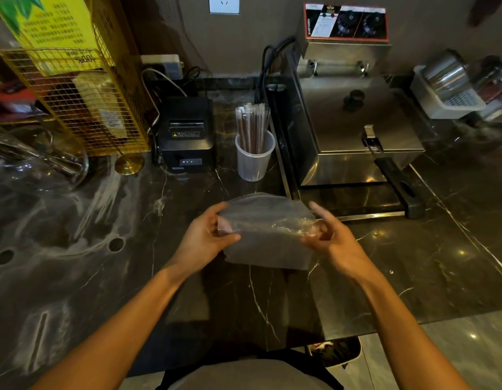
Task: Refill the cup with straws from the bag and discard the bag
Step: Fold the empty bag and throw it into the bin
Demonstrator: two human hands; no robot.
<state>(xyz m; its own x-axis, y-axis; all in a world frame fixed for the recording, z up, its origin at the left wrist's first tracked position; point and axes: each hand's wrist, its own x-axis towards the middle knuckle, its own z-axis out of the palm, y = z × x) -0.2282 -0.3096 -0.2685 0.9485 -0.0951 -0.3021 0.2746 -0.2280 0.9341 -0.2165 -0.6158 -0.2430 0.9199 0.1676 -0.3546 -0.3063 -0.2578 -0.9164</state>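
Two bare hands out in front, above a dark marble counter. Left hand pinching the left end of a clear plastic bag, thumb on top, fingers tucked under. Right hand gripping the right end of the same bag, fingers curled into the crinkled plastic. Bag stretched flat between both hands, looking see-through and floppy, with nothing plain to see inside. Held just above the counter, near the front middle.

Behind the bag, a clear cup standing upright on the counter. Brown straws in thin wrappers poking up out of the cup, leaning a bit to the left. Cup well apart from the hands.

Left of the cup, a small black printer with tiny lights on its front. Right of the cup, very close, a shiny metal fryer with a lid, two dark knobs up top and a long black handle sticking out toward the front. Far left, a yellow wire rack and some glass things. Low down near the counter's edge, a bin on the floor, partly hidden.
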